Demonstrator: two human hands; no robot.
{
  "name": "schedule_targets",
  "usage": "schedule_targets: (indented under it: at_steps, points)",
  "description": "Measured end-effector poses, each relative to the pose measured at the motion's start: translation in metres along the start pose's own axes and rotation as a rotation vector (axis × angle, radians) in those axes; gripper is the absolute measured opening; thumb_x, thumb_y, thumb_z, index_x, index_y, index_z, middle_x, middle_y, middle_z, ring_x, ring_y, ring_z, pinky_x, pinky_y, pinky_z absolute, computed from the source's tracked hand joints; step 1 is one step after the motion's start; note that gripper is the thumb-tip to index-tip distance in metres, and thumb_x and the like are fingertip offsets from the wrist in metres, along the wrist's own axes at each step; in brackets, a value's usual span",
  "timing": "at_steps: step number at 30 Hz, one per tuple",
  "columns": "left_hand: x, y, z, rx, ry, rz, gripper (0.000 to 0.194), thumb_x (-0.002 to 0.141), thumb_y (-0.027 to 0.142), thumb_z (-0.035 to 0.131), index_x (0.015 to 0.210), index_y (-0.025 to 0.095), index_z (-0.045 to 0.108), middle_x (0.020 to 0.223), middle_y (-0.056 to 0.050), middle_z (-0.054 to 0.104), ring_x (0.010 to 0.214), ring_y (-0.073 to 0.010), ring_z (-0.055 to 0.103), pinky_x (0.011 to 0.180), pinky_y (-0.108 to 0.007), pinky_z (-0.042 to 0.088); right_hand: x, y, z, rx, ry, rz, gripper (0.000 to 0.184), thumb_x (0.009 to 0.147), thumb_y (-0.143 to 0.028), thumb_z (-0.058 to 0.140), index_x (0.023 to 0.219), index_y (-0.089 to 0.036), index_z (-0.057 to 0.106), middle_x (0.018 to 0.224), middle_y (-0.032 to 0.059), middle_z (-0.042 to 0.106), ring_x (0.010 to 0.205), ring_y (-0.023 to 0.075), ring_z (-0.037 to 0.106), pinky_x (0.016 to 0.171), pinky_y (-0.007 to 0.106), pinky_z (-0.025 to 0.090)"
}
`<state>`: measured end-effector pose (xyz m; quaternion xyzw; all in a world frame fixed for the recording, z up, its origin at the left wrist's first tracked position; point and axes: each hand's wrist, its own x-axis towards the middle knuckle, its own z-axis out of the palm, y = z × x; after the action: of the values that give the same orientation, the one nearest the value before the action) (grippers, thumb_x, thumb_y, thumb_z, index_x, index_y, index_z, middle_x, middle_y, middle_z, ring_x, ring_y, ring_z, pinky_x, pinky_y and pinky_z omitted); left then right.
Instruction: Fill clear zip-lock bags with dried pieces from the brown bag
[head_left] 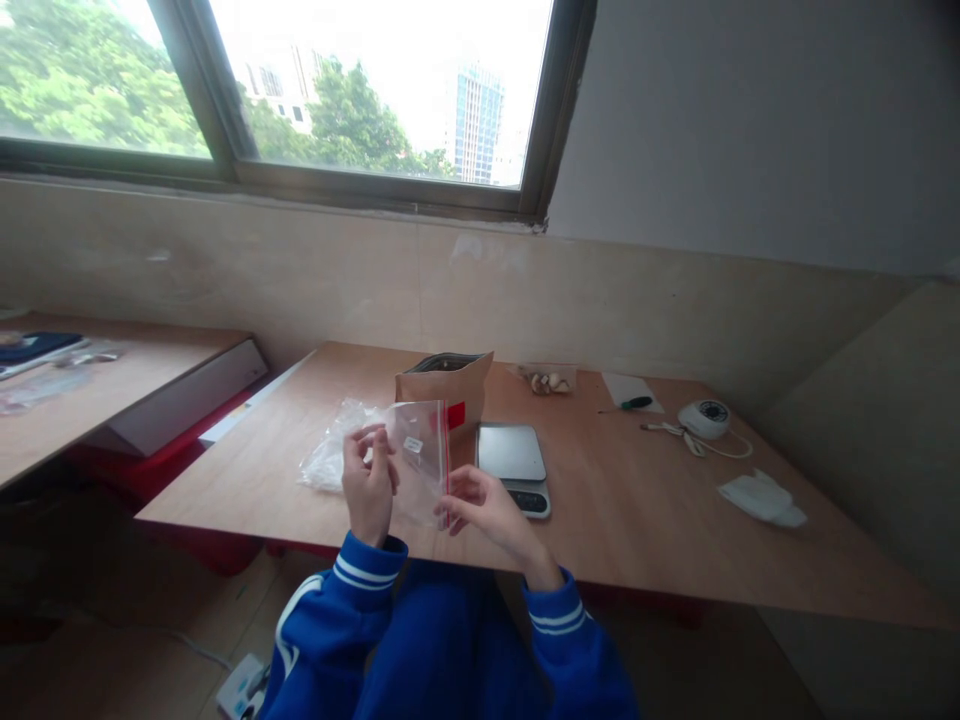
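Note:
My left hand (369, 482) and my right hand (484, 505) hold up a small clear zip bag (420, 455) with a red seal strip, just above the wooden table's (637, 520) near edge. Left fingers pinch the bag's left side, right fingers pinch its lower right corner by the red strip. Behind the bag lies a heap of clear plastic bags (330, 455). A brown paper pouch (444, 388) stands open behind that, and a small digital scale (514, 465) sits right of my hands.
At the back of the table lie a clear bag of nuts (549, 381), a green-handled screwdriver (630, 404) on white paper, a round white device (705, 417) with a cord, and a white cloth (761, 498). A second desk (112, 385) stands at left.

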<state>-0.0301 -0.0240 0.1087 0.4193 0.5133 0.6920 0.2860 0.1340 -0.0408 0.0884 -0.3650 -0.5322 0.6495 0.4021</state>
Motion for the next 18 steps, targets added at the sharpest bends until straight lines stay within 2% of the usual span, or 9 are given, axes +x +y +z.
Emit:
schedule_targets:
  at_steps: [2, 5, 7, 9, 12, 14, 16, 18]
  points:
    - [0.003, 0.003, -0.006, 0.029, 0.023, 0.032, 0.034, 0.084, 0.051, 0.054, 0.096, 0.021, 0.048, 0.068, 0.007, 0.049, 0.031, -0.0024, 0.038, 0.028, -0.015, 0.028, 0.002, 0.001, 0.005, 0.029, 0.032, -0.005, 0.034, 0.071, -0.041, 0.074, 0.089, -0.018, 0.057, 0.074, 0.0015, 0.069, 0.059, 0.0148, 0.065, 0.052, 0.025, 0.049]
    - [0.013, 0.006, -0.016, 0.045, 0.045, 0.068, 0.036, 0.082, 0.053, 0.056, 0.096, 0.020, 0.047, 0.068, 0.008, 0.049, 0.030, -0.0023, 0.038, 0.027, -0.015, 0.028, 0.004, -0.002, 0.008, -0.026, 0.042, -0.046, 0.029, 0.072, -0.038, 0.073, 0.091, -0.018, 0.061, 0.077, 0.0023, 0.070, 0.068, 0.0151, 0.066, 0.057, 0.025, 0.049]
    - [0.027, 0.004, -0.026, 0.037, 0.088, 0.083, 0.038, 0.081, 0.053, 0.057, 0.096, 0.020, 0.045, 0.069, 0.007, 0.050, 0.030, -0.0024, 0.037, 0.027, -0.016, 0.026, 0.005, -0.004, 0.001, -0.081, 0.029, -0.072, 0.029, 0.075, -0.037, 0.070, 0.097, -0.020, 0.064, 0.089, 0.0043, 0.070, 0.082, 0.0172, 0.067, 0.064, 0.026, 0.051]
    - [0.047, -0.006, -0.039, 0.053, 0.111, 0.057, 0.040, 0.080, 0.054, 0.058, 0.097, 0.021, 0.044, 0.072, 0.006, 0.051, 0.029, -0.0032, 0.037, 0.026, -0.018, 0.025, 0.010, -0.006, -0.016, -0.134, 0.075, -0.104, 0.030, 0.078, -0.039, 0.066, 0.101, -0.020, 0.064, 0.099, 0.0062, 0.069, 0.089, 0.0185, 0.066, 0.065, 0.026, 0.052]
    - [0.087, -0.032, -0.058, 0.237, 0.136, -0.071, 0.047, 0.078, 0.055, 0.057, 0.104, 0.019, 0.042, 0.077, 0.003, 0.053, 0.032, -0.0052, 0.038, 0.028, -0.021, 0.028, 0.029, -0.006, -0.062, -0.194, 0.292, -0.176, 0.032, 0.080, -0.044, 0.059, 0.099, -0.019, 0.065, 0.096, 0.0079, 0.069, 0.081, 0.0184, 0.065, 0.059, 0.027, 0.051]
    - [0.112, -0.050, -0.065, 0.461, 0.087, -0.145, 0.053, 0.079, 0.053, 0.055, 0.113, 0.016, 0.041, 0.083, -0.002, 0.056, 0.038, -0.0091, 0.045, 0.034, -0.024, 0.037, 0.052, -0.006, -0.103, -0.291, 0.476, -0.203, 0.034, 0.079, -0.048, 0.056, 0.093, -0.017, 0.065, 0.089, 0.0087, 0.069, 0.076, 0.0196, 0.065, 0.056, 0.028, 0.051]
    - [0.130, -0.064, -0.068, 0.707, -0.011, -0.164, 0.054, 0.082, 0.051, 0.050, 0.117, 0.010, 0.043, 0.092, -0.012, 0.060, 0.059, -0.0192, 0.060, 0.050, -0.033, 0.050, 0.077, -0.007, -0.145, -0.438, 0.636, -0.209, 0.034, 0.078, -0.048, 0.054, 0.088, -0.018, 0.065, 0.087, 0.0099, 0.069, 0.076, 0.0211, 0.065, 0.056, 0.030, 0.050]
    - [0.138, -0.071, -0.068, 0.961, -0.012, -0.056, 0.060, 0.083, 0.050, 0.047, 0.119, 0.002, 0.046, 0.107, -0.023, 0.058, 0.091, -0.0324, 0.062, 0.074, -0.045, 0.051, 0.103, -0.011, -0.182, -0.503, 0.696, -0.216, 0.030, 0.075, -0.046, 0.057, 0.078, -0.018, 0.065, 0.083, 0.0106, 0.068, 0.075, 0.0220, 0.064, 0.062, 0.033, 0.050]
